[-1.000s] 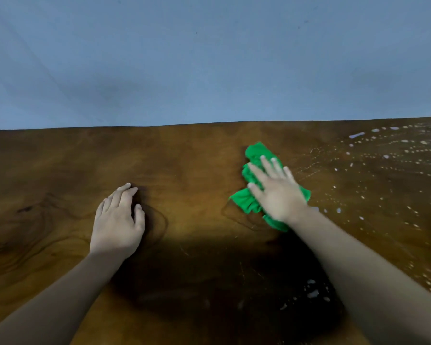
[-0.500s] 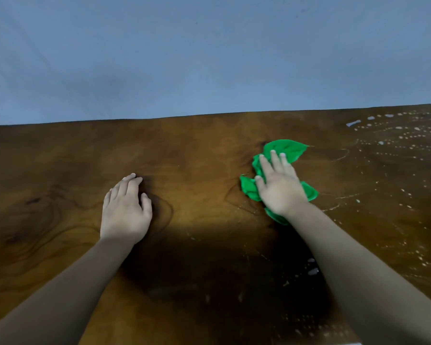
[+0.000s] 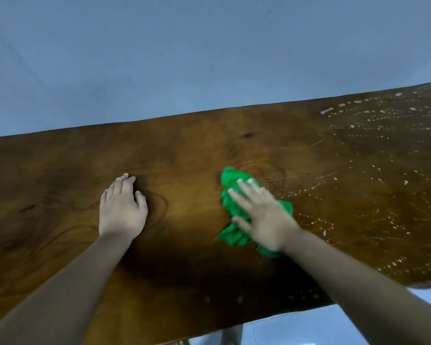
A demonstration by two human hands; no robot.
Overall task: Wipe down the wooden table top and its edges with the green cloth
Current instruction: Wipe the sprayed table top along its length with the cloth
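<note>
**Mid-wipe on the slab table: the cloth is pinned under the right hand and the wet patch is right next to it**

I'm describing everything relative to the right hand (image 3: 264, 215), since that's the one working. It lies flat, fingers straight and a bit spread, pressing down and not curled round anything. The green cloth (image 3: 230, 181) is bunched up directly beneath it. A wad pokes out past the fingertips on the far side, more shows along the thumb side, and a scrap peeks out on the little-finger side by the wrist. So the bundle's long axis runs roughly the way the hand points, from the wrist out past the fingertips. The hand is a bit smeared in the shot, so I honestly can't tell if the heel of the palm sits on cloth or on bare wood.

The left hand (image 3: 121, 212) is well off to the left of the right one, palm down on the table top (image 3: 184, 145) with its fingers together. It holds nothing, and I'd guess it's just bracing.

The bit that matters is the droplets (image 3: 358, 135), which begin just to the right of the right hand and spread away to its right and beyond it, toward the far edge (image 3: 209, 114). The wood on its left looks dry.

My read is that the next stroke wants to push right into that speckled patch, and the right hand is clearly the nearer one. The near edge (image 3: 271, 313), back behind its wrist, looks not yet done.
</note>
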